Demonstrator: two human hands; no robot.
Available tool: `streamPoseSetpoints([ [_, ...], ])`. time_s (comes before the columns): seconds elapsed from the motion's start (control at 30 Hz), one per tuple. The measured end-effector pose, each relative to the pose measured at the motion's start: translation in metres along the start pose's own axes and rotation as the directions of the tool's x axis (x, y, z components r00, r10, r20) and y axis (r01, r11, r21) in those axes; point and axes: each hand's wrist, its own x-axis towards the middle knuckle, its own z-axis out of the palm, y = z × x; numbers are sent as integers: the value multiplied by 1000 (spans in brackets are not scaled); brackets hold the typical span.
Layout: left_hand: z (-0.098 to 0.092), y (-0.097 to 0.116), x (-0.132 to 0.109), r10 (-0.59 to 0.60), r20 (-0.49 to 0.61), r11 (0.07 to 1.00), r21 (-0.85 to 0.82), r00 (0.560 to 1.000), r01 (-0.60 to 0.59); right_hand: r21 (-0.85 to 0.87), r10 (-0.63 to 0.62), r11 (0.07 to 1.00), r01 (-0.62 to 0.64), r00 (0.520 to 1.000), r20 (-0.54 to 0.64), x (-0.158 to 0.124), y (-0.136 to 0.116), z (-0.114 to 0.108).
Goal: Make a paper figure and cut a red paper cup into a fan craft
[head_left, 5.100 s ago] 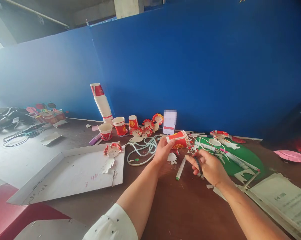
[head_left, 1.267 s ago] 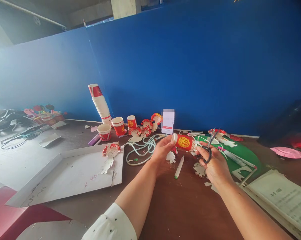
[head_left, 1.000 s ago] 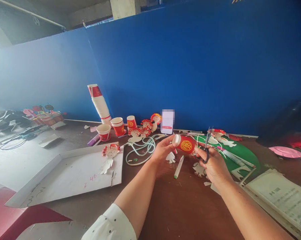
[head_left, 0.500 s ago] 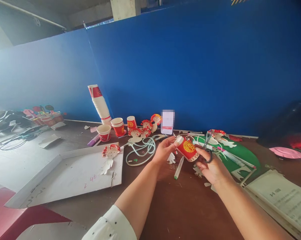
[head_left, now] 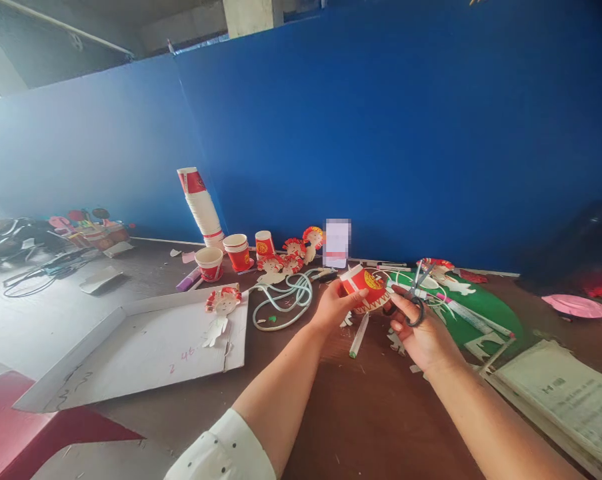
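Observation:
My left hand [head_left: 337,303] is closed around a red paper cup [head_left: 363,283] with a yellow emblem and a white zigzag band by its base. The cup is tilted, its white end up and to the left. In my right hand [head_left: 418,327] is a pair of black-handled scissors [head_left: 417,308], blades pointing up and away from the cup. The fingertips of that hand are close to the cup's zigzag end; whether they touch it I cannot tell. Below the cup a white marker with a green tip [head_left: 359,337] lies on the brown table [head_left: 351,413].
A leaning stack of paper cups [head_left: 201,207] and several single cups [head_left: 209,265] stand by the blue partition [head_left: 381,133]. Left lies a white cardboard tray [head_left: 145,353] with a paper figure [head_left: 223,303]. A pale cable [head_left: 281,313], a green sheet [head_left: 495,310] and an open book [head_left: 555,393] surround my hands.
The cup has turned in my left hand, so its zigzag end now faces more downward. My left fingers have shifted lower, with the thumb across its front. The scissors stay in my right hand.

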Motion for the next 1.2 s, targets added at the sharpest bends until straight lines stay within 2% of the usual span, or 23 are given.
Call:
streamPoseSetpoints([
  [0.1,2,0,-2,-7,-6,999,47,1000,7,-15,4,1000,-5,1000,-28,-1,2,2],
  [0.3,4,-3,-3,-11,93,998,69,996,5,106,24,994,-16,997,-76,8,5,-5],
  [0.4,4,-4,-3,-12,138,1000,23,990,9,118,26,993,-15,996,-91,10,5,-7],
  [0.5,6,-1,-4,-6,160,998,-65,987,16,124,39,992,-31,998,-56,8,5,-4],
  [0.67,8,3,-5,-12,105,995,-98,994,22,38,9,999,-8,1000,-16,3,6,-2],
  [0.93,0,-4,0,-5,-68,999,43,998,8,-36,-15,999,15,1000,-9,1,7,-3],
  [1.2,0,-11,0,2,-99,990,144,995,12,-65,-16,998,14,999,-30,-2,6,2],
])
